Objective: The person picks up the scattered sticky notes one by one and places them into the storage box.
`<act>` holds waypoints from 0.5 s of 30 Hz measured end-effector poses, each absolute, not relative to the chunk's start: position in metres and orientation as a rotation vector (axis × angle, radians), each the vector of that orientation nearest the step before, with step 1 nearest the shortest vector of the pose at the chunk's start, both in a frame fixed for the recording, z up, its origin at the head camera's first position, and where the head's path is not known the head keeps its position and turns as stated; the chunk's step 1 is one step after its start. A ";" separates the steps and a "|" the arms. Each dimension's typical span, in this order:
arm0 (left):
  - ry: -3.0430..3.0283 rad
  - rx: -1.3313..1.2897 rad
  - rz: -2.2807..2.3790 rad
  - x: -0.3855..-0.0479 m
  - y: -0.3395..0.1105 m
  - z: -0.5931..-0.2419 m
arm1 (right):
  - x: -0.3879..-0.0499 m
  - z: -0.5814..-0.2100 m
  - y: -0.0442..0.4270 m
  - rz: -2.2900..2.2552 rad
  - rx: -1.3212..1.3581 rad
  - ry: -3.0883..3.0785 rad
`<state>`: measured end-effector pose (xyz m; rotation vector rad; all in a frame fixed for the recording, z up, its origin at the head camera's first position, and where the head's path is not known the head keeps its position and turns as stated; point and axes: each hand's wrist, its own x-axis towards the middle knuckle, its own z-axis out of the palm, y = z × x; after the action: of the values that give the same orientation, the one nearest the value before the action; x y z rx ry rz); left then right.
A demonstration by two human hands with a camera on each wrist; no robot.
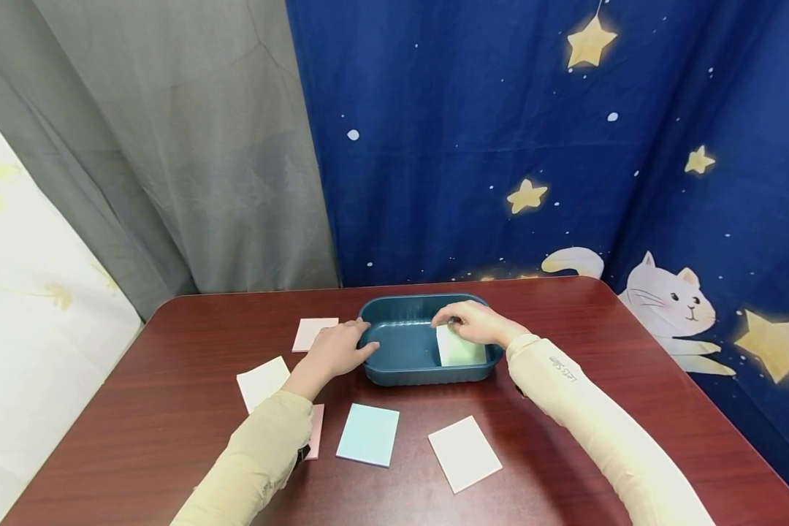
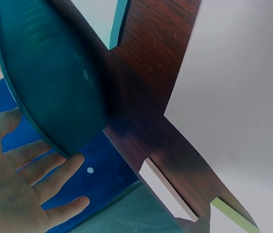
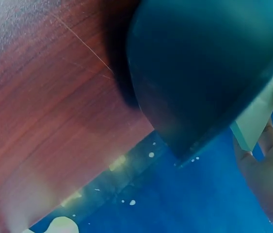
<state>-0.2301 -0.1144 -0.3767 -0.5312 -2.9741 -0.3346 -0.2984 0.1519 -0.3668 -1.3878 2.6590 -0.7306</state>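
- Pinching a pale green pad [image 1: 459, 349] between thumb and fingers, a person's right hand [image 1: 473, 321] reaches over the right end of a dark blue tub [image 1: 401, 347].
- The pale green pad sits tilted within the tub's right end, its top beneath the fingers; whether its lower edge touches the tub's floor cannot be told.
- Fingers extended and spread, the left hand [image 1: 335, 349] rests loosely against the rim at the tub's left end.
- Just left of the tub, a pale pink pad [image 1: 312, 332] lies flat on the reddish-brown table [image 1: 138, 409].
- Farther left of the tub and closer to the wearer, a cream pad [image 1: 263, 381] lies at an angle, partly hidden by the left arm.
- Left of the tub on its near side, a deeper pink pad [image 1: 317, 431] shows only a strip beside the left sleeve [image 1: 256, 453].
- On the tub's near side lie a light blue pad [image 1: 368, 435], toward its left end, and a white pad [image 1: 464, 454], turned askew toward its right.
- Beyond the tub hang a gray curtain [image 1: 191, 109] and a blue curtain [image 1: 467, 109] scattered with stars; a white cat [image 1: 671, 299] is printed well to the tub's right.
- Lettering marks the cream right sleeve [image 1: 598, 416], to the tub's right.
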 end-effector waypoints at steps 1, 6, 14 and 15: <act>-2.969 -0.537 -0.333 -0.230 -0.115 -0.376 | -0.298 -0.368 0.151 -0.737 -1.376 2.647; -2.974 -0.542 -0.332 -0.229 -0.115 -0.376 | -0.302 -0.376 0.150 -0.734 -1.327 2.629; -2.988 -0.527 -0.330 -0.229 -0.115 -0.376 | -0.309 -0.388 0.147 -0.674 -1.251 2.711; -2.990 -0.527 -0.326 -0.229 -0.115 -0.376 | -0.309 -0.389 0.147 -0.662 -1.238 2.722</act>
<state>-0.2291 -0.1150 -0.3763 -0.5267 -2.9899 -0.3263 -0.3091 0.1465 -0.3893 -1.2383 2.7220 -0.6623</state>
